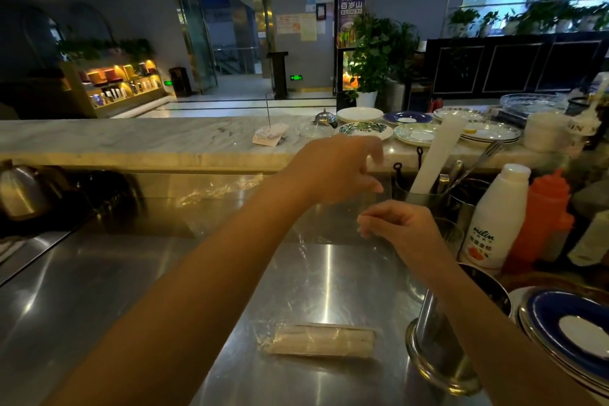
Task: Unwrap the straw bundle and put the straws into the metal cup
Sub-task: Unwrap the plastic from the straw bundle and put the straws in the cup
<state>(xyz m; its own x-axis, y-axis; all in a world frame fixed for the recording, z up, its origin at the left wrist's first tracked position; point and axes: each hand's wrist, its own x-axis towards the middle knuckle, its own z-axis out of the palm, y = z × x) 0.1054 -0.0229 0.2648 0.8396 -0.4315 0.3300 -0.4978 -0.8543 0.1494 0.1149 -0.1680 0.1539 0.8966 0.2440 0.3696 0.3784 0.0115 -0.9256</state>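
Head view looks down on a steel counter (131, 290) where both hands are raised over the far side. Left hand (336, 171) reaches forward, fingers loosely curled, blurred; whether it pinches anything cannot be told. Right hand (402, 231) has its fingertips drawn together, seemingly pinching the edge of a clear film (296, 234) that spreads across the counter. One straw bundle (321, 339) lies flat, wrapped, near the front edge, apart from both hands. Just right of it stands a metal cup (438, 349). White straws (435, 155) stand in another cup (420, 199) farther back, beside a white bottle (494, 217).
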